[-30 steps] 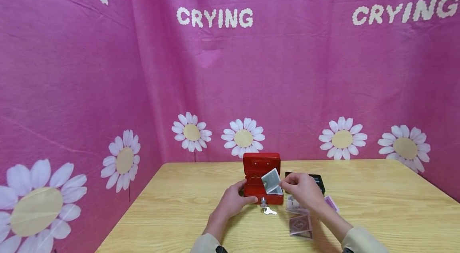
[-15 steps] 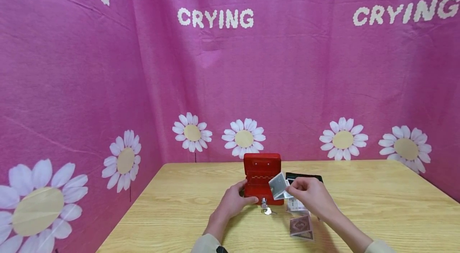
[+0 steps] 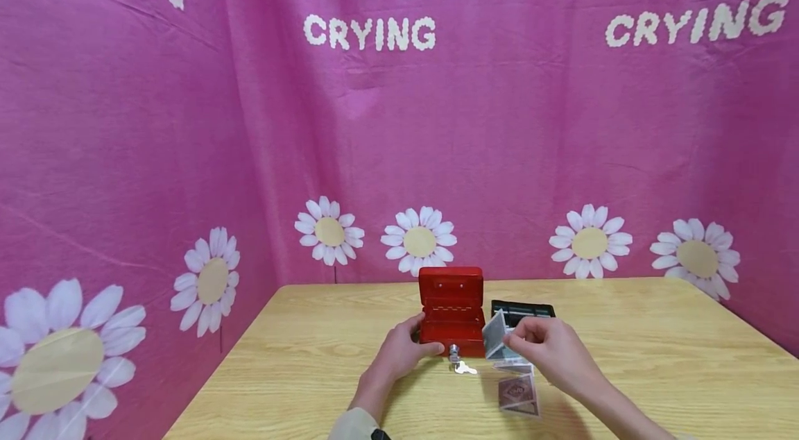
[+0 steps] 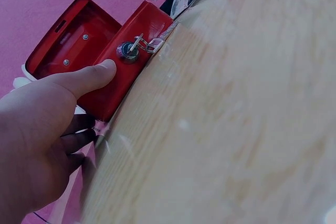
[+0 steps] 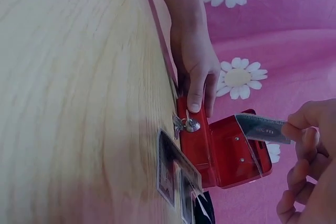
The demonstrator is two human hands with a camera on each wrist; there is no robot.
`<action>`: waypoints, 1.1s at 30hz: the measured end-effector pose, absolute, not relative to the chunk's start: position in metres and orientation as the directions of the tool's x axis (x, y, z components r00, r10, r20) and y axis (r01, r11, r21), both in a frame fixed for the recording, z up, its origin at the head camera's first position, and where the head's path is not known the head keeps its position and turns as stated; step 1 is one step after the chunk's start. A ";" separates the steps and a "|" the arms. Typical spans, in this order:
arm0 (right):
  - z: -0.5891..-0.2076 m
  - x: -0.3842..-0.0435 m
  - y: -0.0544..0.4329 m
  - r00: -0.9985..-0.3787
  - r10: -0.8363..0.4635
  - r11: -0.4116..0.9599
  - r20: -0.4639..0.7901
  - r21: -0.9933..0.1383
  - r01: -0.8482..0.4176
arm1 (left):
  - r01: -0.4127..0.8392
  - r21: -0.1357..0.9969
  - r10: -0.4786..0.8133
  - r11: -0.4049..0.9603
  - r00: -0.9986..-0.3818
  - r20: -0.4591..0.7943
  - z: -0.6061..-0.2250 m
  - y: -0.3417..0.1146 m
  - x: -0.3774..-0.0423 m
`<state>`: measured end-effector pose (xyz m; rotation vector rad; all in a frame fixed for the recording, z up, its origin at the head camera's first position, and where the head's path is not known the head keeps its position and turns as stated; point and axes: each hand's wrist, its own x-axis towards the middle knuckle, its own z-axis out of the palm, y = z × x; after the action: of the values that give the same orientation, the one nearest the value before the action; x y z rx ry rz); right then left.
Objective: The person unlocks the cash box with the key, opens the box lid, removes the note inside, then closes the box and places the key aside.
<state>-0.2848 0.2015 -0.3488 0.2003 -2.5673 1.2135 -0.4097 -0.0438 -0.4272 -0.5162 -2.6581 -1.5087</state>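
Note:
A small red cash box stands on the table with its lid raised. My left hand grips its left front corner, the thumb lying on the front face beside the lock in the left wrist view. A key sits in that lock, and a second key hangs from it by a ring. My right hand pinches a folded grey-green banknote between thumb and forefinger, just right of the box. Under it on the table lie a pale folded banknote and a brownish one.
Behind the right hand is a black tray-like item, partly covered by hand and banknote. The wooden table ends at a pink curtain with white flowers and lettering.
The right hand has carried the grey-green banknote from over the open box to the right, past its side. The left hand has kept its grip on the box.

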 end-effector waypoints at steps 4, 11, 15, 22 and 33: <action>-0.351 -0.279 0.206 -0.959 0.006 0.596 0.284 -0.771 -0.224 | 0.300 0.829 0.262 0.471 -0.946 0.193 -0.427 -0.045 -0.410; -0.354 -0.266 0.214 -0.971 -0.012 0.581 0.237 -0.789 -0.200 | 0.301 0.832 0.261 0.466 -0.945 0.195 -0.427 -0.047 -0.410; -0.356 -0.261 0.218 -0.982 0.000 0.594 0.191 -0.790 -0.154 | 0.325 0.829 0.278 0.454 -0.936 0.215 -0.427 -0.048 -0.409; -0.359 -0.258 0.230 -0.993 -0.017 0.572 0.120 -0.813 -0.108 | 0.334 0.833 0.289 0.441 -0.932 0.220 -0.425 -0.050 -0.407; -0.368 -0.250 0.254 -1.000 0.026 0.584 -0.008 -0.811 0.022 | 0.320 0.831 0.280 0.454 -0.937 0.208 -0.427 -0.045 -0.411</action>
<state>-0.2497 0.2541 -0.3679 -0.0421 -2.7923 1.4293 -0.4107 -0.0453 -0.4275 -0.5454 -2.6435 -1.5249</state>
